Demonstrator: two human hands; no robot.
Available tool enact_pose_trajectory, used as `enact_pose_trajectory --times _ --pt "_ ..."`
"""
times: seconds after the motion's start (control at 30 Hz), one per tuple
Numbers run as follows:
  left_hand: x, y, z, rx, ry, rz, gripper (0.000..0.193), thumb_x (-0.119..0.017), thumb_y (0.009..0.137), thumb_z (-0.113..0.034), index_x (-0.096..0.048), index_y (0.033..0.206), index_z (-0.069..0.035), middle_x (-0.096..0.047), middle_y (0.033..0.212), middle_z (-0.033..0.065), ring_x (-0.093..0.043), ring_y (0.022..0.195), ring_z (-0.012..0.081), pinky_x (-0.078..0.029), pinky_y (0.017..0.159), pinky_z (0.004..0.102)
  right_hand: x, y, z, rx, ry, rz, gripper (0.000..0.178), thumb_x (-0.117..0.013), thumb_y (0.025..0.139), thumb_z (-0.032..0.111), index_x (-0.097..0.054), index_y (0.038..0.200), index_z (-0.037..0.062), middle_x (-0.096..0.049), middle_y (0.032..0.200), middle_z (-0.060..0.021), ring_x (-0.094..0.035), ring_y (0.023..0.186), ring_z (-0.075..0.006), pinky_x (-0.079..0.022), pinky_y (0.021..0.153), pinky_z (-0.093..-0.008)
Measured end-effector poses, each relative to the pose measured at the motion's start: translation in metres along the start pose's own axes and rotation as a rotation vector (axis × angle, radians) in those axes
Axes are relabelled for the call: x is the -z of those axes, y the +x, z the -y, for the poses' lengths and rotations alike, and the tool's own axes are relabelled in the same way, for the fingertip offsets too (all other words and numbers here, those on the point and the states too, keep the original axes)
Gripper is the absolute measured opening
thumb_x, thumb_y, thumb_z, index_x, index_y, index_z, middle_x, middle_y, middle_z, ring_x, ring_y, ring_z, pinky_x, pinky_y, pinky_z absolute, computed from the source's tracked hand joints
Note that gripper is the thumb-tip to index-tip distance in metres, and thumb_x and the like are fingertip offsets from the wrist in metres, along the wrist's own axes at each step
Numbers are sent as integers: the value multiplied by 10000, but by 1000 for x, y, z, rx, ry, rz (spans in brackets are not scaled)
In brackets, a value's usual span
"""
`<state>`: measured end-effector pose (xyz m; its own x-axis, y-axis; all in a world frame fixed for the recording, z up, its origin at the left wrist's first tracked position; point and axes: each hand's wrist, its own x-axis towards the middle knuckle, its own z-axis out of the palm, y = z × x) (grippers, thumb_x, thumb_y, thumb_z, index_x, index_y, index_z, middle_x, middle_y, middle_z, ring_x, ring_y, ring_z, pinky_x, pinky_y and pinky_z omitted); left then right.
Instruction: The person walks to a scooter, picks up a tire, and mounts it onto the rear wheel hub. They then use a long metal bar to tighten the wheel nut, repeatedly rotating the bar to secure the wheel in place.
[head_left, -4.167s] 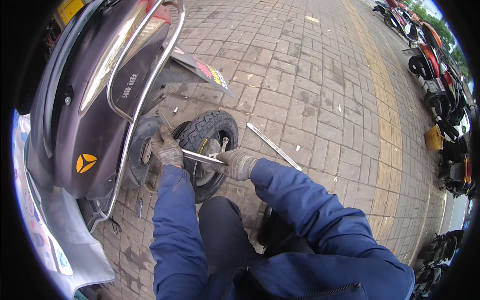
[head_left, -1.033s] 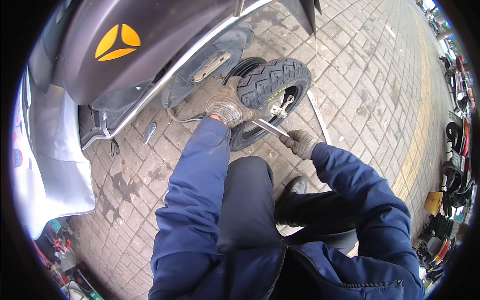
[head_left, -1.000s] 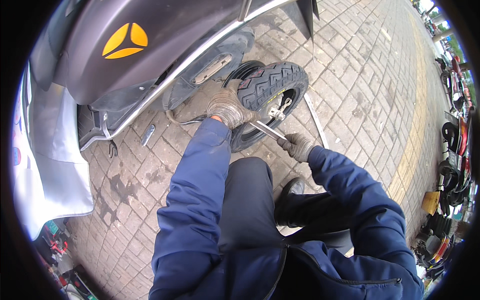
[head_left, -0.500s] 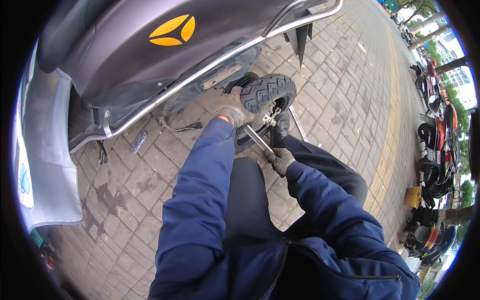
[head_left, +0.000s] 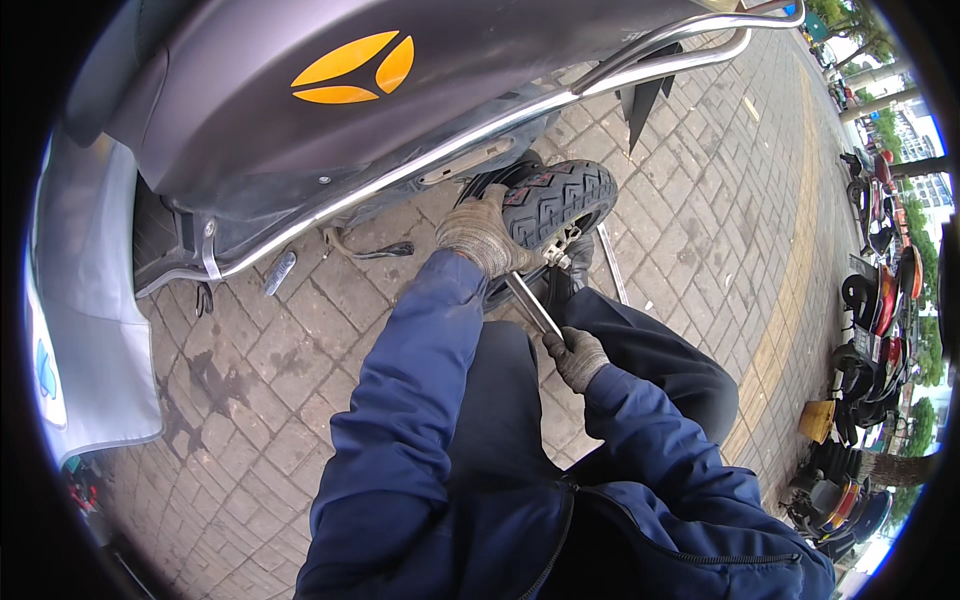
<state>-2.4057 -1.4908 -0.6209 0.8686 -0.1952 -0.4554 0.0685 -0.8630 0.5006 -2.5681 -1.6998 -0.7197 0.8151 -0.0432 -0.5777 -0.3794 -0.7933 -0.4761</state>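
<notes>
A black treaded scooter tyre [head_left: 565, 205] stands on its wheel beside the scooter, with metal hub parts [head_left: 562, 243] at its centre. My left hand [head_left: 478, 235], in a grey-brown knit glove, is closed on the tyre's near left side; the fingertips are partly hidden. A flat silver tyre lever [head_left: 533, 302] slants from the wheel's rim toward me, its far end by my left hand's heel. My right hand [head_left: 577, 360], gloved alike, is wrapped round the lever's near end. My dark shoe [head_left: 575, 265] is against the wheel's right side.
Overhead on the left is a grey-purple scooter [head_left: 230, 120] with a chrome side bar [head_left: 400, 178]. Another metal bar [head_left: 612, 262] lies right of the wheel. A small silver tool [head_left: 280, 273] and dark strap [head_left: 375, 250] lie on the paving. Parked scooters [head_left: 880, 290] line the far right.
The view has shifted, so the wheel and both hands sit slightly lower and further right. My right hand and the lever's near end have come a little toward me. Both grips persist.
</notes>
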Motion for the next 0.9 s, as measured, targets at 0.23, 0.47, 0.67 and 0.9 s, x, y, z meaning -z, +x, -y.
enact_pose_trajectory --times 0.23,0.47,0.67,0.9 --pt "-20 3 10 17 -61 -86 1250 -896 444 -585 -359 1472 -121 -469 1410 214 -512 1270 329 -415 1060 429 9 -4 -5 91 9 14 314 -560 972 301 -636 994 -3 -656 868 -252 -623 837 -431 -484 723 -449" --pt "-75 37 81 -203 -617 -270 1459 -947 347 -529 -228 1516 -33 -328 1476 275 -371 1368 399 -338 1143 421 16 -4 -18 104 107 62 265 -559 980 244 -629 991 -11 -651 820 -238 -598 713 -370 -467 662 -408" --pt "-93 51 95 -290 -762 -305 1446 -937 325 -591 -306 1479 8 -391 1429 277 -400 1344 396 -355 1125 421 14 -1 -16 183 179 29 268 -550 984 229 -628 1069 -13 -656 828 -231 -611 716 -349 -478 673 -389" --pt "-91 51 95 -253 -771 -332 1362 -888 373 -692 -383 1424 11 -466 1348 272 -489 1258 380 -424 1056 424 4 -3 -18 92 -17 37 280 -544 980 182 -610 1183 1 -677 871 -207 -640 765 -334 -493 684 -366"
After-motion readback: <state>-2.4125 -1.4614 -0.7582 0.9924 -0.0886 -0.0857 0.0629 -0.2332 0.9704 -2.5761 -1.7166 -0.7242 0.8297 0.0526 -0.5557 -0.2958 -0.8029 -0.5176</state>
